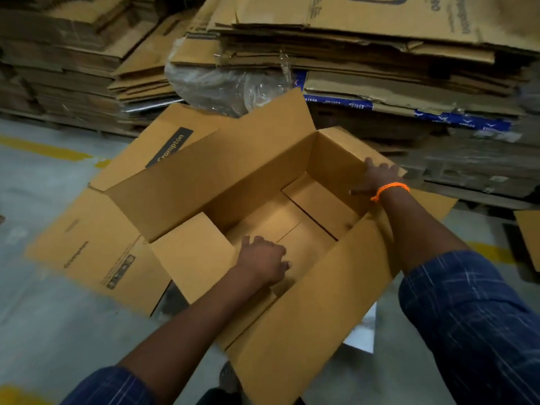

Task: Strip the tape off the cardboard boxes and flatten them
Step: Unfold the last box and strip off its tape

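Grey concrete floor (43,317), crossed by yellow lines (43,149), carries everything. Along its far edge rise two stacks of flattened cartons, one left (67,62) and one right (380,62), with a wad of clear plastic film (222,86) between them. One cardboard box (228,171) stands mid-floor just before the stacks, brown and open-topped, its four top flaps spread and its bottom flaps closed along a seam. The left grip (263,260) is inside the box with its fingers curled, just beside the near end flap; I cannot tell whether it holds anything. The right grip (378,178) clasps the rim of the far end wall, fingers over the top and thumb inside. One orange bracelet (390,189) circles that wrist. A black label (171,147) on the far flap reads "Crompton".
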Action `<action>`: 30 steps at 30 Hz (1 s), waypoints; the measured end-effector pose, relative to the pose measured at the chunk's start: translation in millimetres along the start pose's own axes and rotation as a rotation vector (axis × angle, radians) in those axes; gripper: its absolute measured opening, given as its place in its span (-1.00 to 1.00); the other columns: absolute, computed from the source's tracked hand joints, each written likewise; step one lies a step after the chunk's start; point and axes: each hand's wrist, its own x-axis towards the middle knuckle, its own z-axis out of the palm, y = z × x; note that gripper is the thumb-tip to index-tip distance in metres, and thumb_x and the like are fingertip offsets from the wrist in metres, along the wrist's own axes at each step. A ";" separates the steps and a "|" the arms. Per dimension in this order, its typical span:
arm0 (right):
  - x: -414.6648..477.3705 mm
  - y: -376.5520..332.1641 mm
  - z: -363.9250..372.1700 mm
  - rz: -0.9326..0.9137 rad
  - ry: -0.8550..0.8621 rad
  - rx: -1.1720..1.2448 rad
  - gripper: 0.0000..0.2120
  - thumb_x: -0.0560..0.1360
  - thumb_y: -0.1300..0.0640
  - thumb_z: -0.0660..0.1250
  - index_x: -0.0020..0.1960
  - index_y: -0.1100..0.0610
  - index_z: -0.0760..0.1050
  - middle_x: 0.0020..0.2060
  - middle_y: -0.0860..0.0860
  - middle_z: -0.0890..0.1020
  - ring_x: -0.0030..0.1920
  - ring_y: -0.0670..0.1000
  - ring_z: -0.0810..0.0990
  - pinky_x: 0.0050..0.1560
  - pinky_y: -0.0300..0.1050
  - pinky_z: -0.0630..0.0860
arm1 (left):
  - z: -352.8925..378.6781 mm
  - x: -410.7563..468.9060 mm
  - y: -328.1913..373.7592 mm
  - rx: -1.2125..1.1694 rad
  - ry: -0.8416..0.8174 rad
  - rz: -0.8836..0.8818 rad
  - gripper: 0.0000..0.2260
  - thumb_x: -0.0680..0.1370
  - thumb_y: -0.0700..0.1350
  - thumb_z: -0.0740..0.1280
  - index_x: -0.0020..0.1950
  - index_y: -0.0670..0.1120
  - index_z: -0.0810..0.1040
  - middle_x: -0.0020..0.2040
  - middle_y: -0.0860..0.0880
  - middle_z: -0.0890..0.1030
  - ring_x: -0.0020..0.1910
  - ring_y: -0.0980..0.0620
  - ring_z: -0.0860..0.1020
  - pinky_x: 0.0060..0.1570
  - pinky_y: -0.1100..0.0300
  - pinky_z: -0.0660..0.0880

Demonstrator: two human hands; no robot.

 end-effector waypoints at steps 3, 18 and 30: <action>-38.8 5.6 35.1 0.139 0.019 -0.098 0.15 0.45 -0.13 0.51 0.62 0.04 -0.32 0.59 0.32 -0.09 0.58 0.38 -0.05 0.42 0.52 0.16 | 18.8 -27.8 -2.4 0.064 -0.119 0.004 -0.41 0.65 0.35 -0.01 -0.12 -0.07 0.57 -0.15 -0.03 0.59 0.00 -0.04 0.58 0.48 -0.24 0.15; -323.8 -191.9 37.8 -0.850 -0.494 0.127 -0.23 0.51 -0.26 0.38 0.60 0.01 0.23 0.54 -0.03 0.33 0.46 -0.01 0.38 0.26 -0.19 0.31 | 65.9 -204.8 -173.5 -0.456 1.070 0.244 -0.74 0.62 0.00 0.28 -0.22 -0.05 0.58 -0.20 0.00 0.60 -0.05 -0.05 0.54 0.29 -0.17 0.36; -395.1 -184.6 101.3 -0.837 -0.530 -0.004 0.30 0.29 -0.19 0.60 0.63 0.10 -0.26 0.47 0.09 0.38 0.40 0.11 0.43 0.38 -0.04 0.42 | 149.3 -195.6 -205.5 -0.698 0.731 -0.175 -0.36 0.64 0.24 0.01 0.67 -0.02 0.08 0.68 -0.07 -0.13 0.64 -0.03 -0.20 0.56 0.04 -0.17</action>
